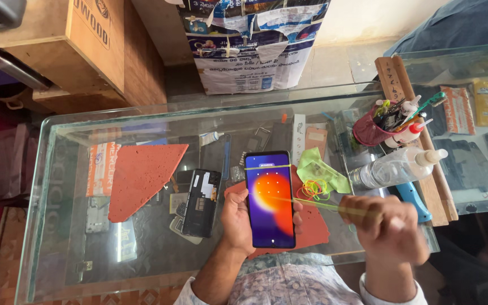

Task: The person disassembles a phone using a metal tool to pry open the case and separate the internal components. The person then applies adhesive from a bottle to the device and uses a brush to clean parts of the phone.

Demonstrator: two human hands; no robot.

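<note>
Overhead head-cam view of a glass counter [142,271] w/ items on it and on the shelf beneath. Left hand [238,221] grips a smartphone [270,199] from its left edge and underside, fingers wrapped round the body; screen lit, orange-and-blue wallpaper, facing up, long axis running away from the person. One rubber band [266,167] already sits across the phone's upper part. Right hand [390,225] is closed in a fist, motion-blurred, pinching the end of a second, yellowish band [334,207] stretched taut from the phone's middle out to the right. Phone is held just above an orange-red mat [314,226] near the counter's front edge, approx. centre of view.

Surroundings: a loose pile of coloured rubber bands [314,189] lies just right of the phone, beside a crumpled green cloth [320,169]. Left of the left hand, a disassembled phone body [201,202] lies back-open, internals exposed. Further left, a larger triangular orange-red pad [140,175]. At right, a clear plastic bottle [393,168] w/ white nozzle lies on its side; behind it, a red mesh tool holder [371,133] packed w/ tweezers, brushes etc. A wooden strip [413,135] runs along the counter's right end. Cardboard box [69,39] at upper left, off the counter.
</note>
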